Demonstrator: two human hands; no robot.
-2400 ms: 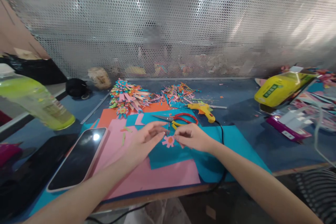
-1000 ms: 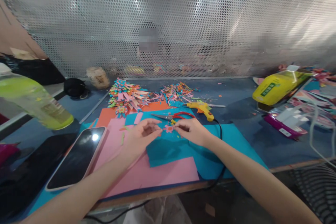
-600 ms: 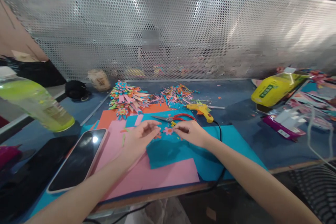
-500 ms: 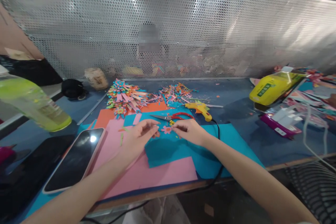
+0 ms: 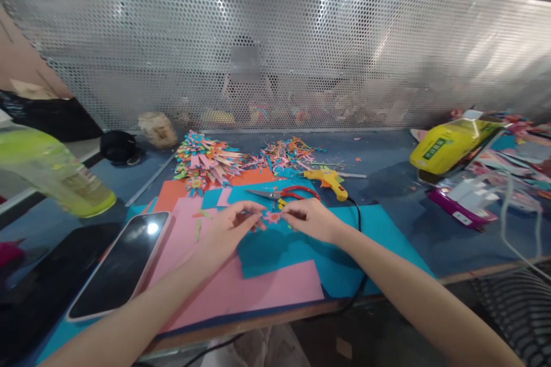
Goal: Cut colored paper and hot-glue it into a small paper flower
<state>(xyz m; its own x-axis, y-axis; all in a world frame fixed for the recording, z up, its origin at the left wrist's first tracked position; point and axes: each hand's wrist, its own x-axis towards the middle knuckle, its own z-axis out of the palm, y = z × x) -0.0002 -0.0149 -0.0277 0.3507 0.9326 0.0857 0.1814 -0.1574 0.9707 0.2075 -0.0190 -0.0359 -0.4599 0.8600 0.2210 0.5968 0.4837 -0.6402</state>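
Note:
A small pink paper flower (image 5: pixel 272 217) with an orange centre is held between my two hands above a blue sheet (image 5: pixel 271 249). My left hand (image 5: pixel 239 222) pinches at its left side, thumb and forefinger together. From the right, my right hand (image 5: pixel 307 218) grips the flower's edge with its fingertips. Just behind the hands lie red-handled scissors (image 5: pixel 286 192), their blades pointing left. Beyond them rests a yellow hot glue gun (image 5: pixel 328 180). Pink sheets (image 5: pixel 279 287) spread under the blue one.
A phone (image 5: pixel 123 264) lies at the left, near a green bottle (image 5: pixel 81 183). Behind stand a pile of colourful paper flowers (image 5: pixel 204 160) and paper scraps (image 5: pixel 288 153). A yellow package (image 5: pixel 447 146) and purple box (image 5: pixel 460 209) are at the right. A perforated metal panel (image 5: pixel 275 28) closes the back.
My left hand has come slightly right, up to the pink flower, which has shifted a little down. The scissors and glue gun stay where they were.

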